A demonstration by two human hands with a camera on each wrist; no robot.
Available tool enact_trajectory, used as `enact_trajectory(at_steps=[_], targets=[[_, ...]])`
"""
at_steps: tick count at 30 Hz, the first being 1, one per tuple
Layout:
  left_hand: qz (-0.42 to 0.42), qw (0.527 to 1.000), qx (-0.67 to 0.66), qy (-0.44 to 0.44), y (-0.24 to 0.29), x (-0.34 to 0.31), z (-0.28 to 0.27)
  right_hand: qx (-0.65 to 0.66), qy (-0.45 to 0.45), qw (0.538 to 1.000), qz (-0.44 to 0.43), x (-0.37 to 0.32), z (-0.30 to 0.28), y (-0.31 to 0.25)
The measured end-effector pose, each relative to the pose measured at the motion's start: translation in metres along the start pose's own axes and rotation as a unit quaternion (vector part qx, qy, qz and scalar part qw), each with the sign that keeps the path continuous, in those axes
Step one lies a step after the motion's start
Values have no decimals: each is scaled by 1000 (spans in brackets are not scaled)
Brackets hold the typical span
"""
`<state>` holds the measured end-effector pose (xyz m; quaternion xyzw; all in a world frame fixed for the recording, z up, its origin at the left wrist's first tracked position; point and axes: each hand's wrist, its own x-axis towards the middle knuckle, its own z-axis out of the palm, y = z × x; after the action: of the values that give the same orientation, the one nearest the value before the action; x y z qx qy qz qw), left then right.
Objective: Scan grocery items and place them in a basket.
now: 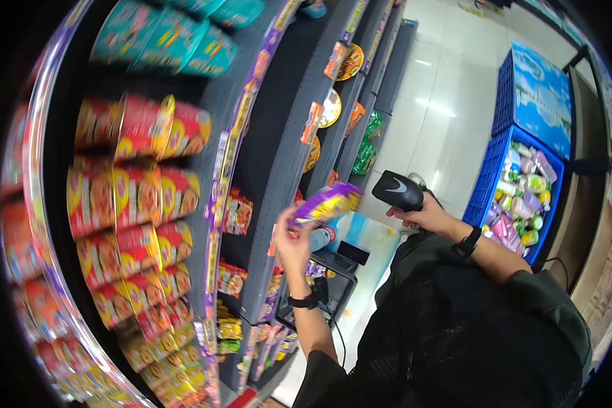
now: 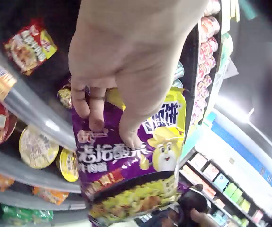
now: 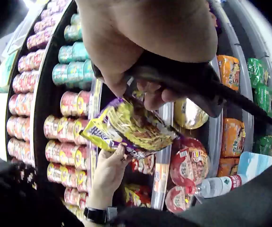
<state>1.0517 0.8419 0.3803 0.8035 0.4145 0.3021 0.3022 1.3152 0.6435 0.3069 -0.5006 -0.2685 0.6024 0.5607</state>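
Observation:
My left hand grips a purple and yellow instant noodle packet by one end, in front of the shelves. In the left wrist view the thumb lies on the front of the packet, which shows a cartoon figure and a bowl of noodles. My right hand holds a black handheld barcode scanner, its head turned toward the packet. From the scanner in the right wrist view a black cable runs off to the right. Fingers of the right hand are partly hidden behind the scanner there.
Shelves on the left hold red noodle cups and teal cups. Below the left hand are a water bottle and a dark tray-like frame. A blue crate of small bottles stands on the right, by a blue box.

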Motion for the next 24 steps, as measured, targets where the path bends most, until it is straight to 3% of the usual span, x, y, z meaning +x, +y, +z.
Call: enact_trajectory(at_steps=[3,5,7,9,10,11,13,14,16,24], targets=[[6,989,130,66,-21,89,2,-14,27,999,-30,34,-60,-1],[81,959,255,96,-56,149,5,-9,64,998,-13,52,-97,-12],[-16,963,259,80,-68,194,13,11,100,995,-9,68,-126,-35],[-69,902,417,90,-100,234,18,48,130,990,-13,80,-156,-40],[-48,886,457,56,-137,258,7,21,142,990,-16,87,-172,-40],[-75,916,392,24,-127,280,10,-6,153,988,-19,94,-185,-38],[-90,880,467,-4,-136,316,13,15,157,987,-12,103,-202,-35],[-20,818,574,13,-137,332,18,20,173,985,14,105,-205,-38],[-57,840,539,-10,-137,344,22,35,202,978,30,115,-215,-37],[-9,848,529,24,-147,346,32,3,173,983,56,155,-235,-39]])
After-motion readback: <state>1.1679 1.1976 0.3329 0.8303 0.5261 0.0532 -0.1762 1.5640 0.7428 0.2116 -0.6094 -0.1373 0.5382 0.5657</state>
